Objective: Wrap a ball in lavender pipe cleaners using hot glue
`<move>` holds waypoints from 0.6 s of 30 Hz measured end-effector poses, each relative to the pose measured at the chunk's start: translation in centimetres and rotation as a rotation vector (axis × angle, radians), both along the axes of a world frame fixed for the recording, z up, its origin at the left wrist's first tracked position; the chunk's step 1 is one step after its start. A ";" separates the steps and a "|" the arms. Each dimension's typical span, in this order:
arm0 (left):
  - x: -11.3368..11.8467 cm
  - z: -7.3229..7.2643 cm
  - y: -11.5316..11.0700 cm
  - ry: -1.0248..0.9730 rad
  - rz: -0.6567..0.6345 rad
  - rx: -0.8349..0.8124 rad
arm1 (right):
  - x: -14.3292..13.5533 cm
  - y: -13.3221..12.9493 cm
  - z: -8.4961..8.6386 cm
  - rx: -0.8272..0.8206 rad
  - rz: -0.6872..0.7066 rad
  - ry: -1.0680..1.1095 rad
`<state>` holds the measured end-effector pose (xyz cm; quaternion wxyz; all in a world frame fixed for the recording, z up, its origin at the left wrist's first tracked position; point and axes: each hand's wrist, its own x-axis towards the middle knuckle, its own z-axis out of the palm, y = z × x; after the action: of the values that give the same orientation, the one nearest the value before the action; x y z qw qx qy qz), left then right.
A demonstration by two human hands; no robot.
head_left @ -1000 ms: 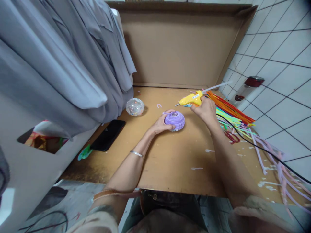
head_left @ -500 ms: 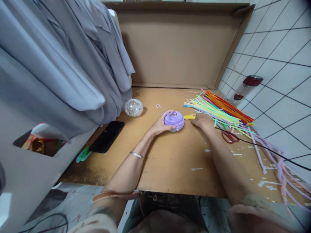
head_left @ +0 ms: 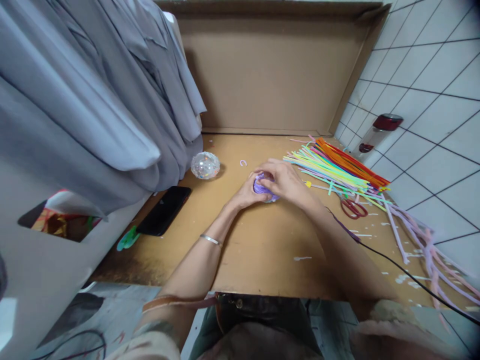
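Observation:
A purple coiled ball (head_left: 262, 187) rests on the brown tabletop, partly covered by my fingers. My left hand (head_left: 249, 192) is wrapped round its left side, thumb along the near edge. From above and the right, my right hand (head_left: 282, 181) grips the same ball, its fingers bent over the top. To the left stands a clear ball with coloured specks (head_left: 205, 165). Between the two balls, a little farther back, lies a small pale curved piece (head_left: 243, 163).
Colourful fuzzy sticks (head_left: 333, 167) lie at the back right, with red-handled scissors (head_left: 353, 208) and a black cable (head_left: 397, 263) nearer. A black phone (head_left: 164, 211) and green clip (head_left: 128, 239) lie left. A red-lidded bottle (head_left: 378, 134) stands by the tiles.
My right hand has left the yellow-tipped tool and moved left onto the purple ball. The tool's yellow end now shows less, and the black cable has shifted toward me.

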<state>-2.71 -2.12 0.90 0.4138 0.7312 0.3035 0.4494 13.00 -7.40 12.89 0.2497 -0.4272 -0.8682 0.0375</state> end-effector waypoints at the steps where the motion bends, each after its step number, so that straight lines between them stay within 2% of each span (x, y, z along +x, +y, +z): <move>1: 0.0 0.0 -0.1 0.006 0.013 -0.001 | 0.0 0.2 -0.1 -0.003 -0.020 0.000; 5: 0.0 0.2 -0.3 0.019 0.021 -0.031 | 0.8 1.1 -0.1 -0.020 -0.112 0.081; 11: 0.1 0.3 -0.4 -0.014 0.015 -0.052 | 1.9 1.7 0.3 -0.182 -0.293 0.209; 18: 0.1 0.6 -0.7 -0.048 -0.006 -0.079 | 2.8 2.8 -0.8 -0.322 -0.264 0.262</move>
<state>-2.56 -2.82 1.54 0.4509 0.7040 0.3089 0.4534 15.79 -4.62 12.14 0.2915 -0.5628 -0.7479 0.1975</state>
